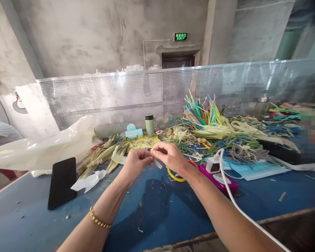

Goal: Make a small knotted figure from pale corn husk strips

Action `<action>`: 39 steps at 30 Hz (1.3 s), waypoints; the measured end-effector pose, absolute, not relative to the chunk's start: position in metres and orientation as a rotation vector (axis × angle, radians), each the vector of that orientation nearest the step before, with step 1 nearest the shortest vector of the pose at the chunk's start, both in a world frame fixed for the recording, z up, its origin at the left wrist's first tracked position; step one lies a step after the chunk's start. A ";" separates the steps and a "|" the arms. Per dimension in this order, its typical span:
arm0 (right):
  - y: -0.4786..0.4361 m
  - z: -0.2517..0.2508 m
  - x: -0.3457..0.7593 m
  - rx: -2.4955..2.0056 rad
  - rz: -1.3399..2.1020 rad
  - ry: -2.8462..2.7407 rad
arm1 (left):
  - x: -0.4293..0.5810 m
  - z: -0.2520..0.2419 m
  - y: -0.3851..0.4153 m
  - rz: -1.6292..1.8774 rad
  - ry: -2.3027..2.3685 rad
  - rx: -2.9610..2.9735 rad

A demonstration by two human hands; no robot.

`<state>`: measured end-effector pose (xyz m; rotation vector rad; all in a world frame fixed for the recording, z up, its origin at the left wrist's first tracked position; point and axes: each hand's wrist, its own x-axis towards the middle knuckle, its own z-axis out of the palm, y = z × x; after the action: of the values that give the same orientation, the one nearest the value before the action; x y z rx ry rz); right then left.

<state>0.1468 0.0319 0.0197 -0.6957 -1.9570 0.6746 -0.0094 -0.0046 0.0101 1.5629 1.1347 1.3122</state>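
Observation:
My left hand (135,163) and my right hand (170,156) meet fingertip to fingertip above the blue table. Both are closed in a pinch on a thin pale strip (158,163), whose short end hangs below the right fingers. What lies between the fingertips is mostly hidden. Beyond the left hand, a wider cream strip (118,158) shows; whether it joins the pinched one I cannot tell. Dried corn husks (99,154) lie to the left. Under the right wrist sits a yellow ring (176,176), partly covered.
A black phone (62,182) and a white scrap (88,181) lie left. A green tumbler (149,125) stands behind my hands. Coloured pipe-like sticks (202,110), a magenta power strip (232,187), a white cable (232,199) and a blue mask (257,170) occupy the right. Perforated metal (115,94) closes the back.

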 end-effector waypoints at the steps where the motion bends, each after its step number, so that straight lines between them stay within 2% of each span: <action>1: 0.032 0.020 0.147 -0.681 0.665 -1.964 | -0.009 0.011 -0.005 1.306 1.138 1.583; 15: 0.029 0.016 0.142 -0.538 0.628 -2.024 | -0.015 0.008 -0.008 1.074 0.950 1.621; 21: 0.031 0.021 0.148 -0.759 0.339 -1.797 | -0.011 0.008 -0.002 1.323 0.889 1.479; 27: 0.030 0.022 0.151 -0.732 0.589 -2.017 | -0.010 0.007 0.001 1.484 0.839 1.338; 39: 0.027 0.023 0.147 -0.706 0.690 -1.977 | -0.008 0.005 0.003 1.609 0.873 1.149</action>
<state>0.1474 0.0266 0.0231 -0.7064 -1.9775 0.6901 -0.0082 0.0032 0.0049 1.1488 0.8734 1.6087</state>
